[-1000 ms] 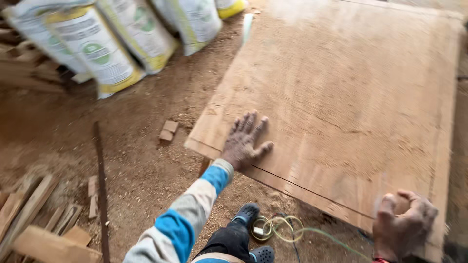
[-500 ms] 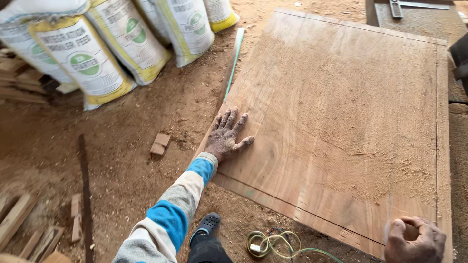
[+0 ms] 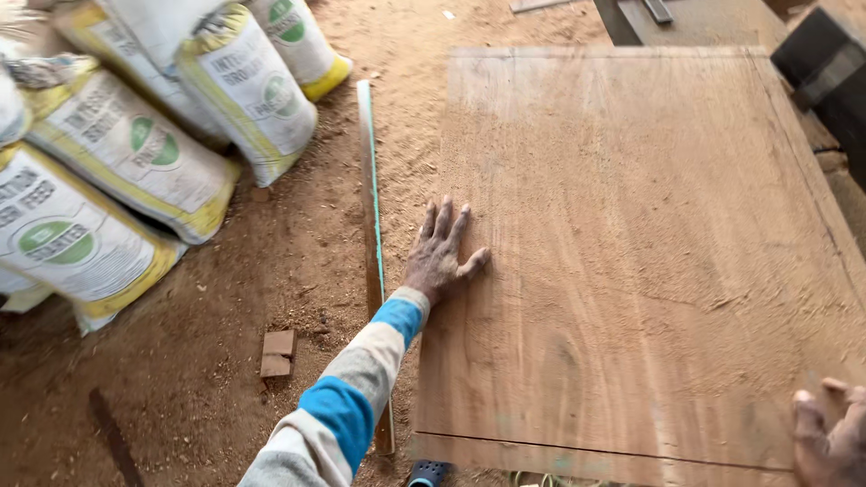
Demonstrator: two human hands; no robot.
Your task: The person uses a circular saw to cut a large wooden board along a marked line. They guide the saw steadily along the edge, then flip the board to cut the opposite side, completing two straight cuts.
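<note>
Since a second ago the view has swung so that the wooden board (image 3: 631, 252) now fills the right of the frame almost squarely, and the left hand (image 3: 440, 255) sits farther along its left edge, while the right hand (image 3: 830, 433) has slid down to the lower right corner and is partly cut off. Both hands rest on the board, which lies flat on the sawdust-covered floor (image 3: 298, 271).

On the left hand the fingers (image 3: 446, 221) are spread wide and flat, palm down, pressing the surface just inside the edge and gripping nothing. On the right hand only the fingertips and a thumb show, loosely curled on the board near its front edge; whether they clasp the edge cannot be told.

Just beside the board's left edge a thin wooden strip (image 3: 370, 198) with a green line runs alongside it. Filled sacks (image 3: 180, 135) are piled well to the left, and a small wooden block (image 3: 278, 353) lies near the sleeve.
</note>
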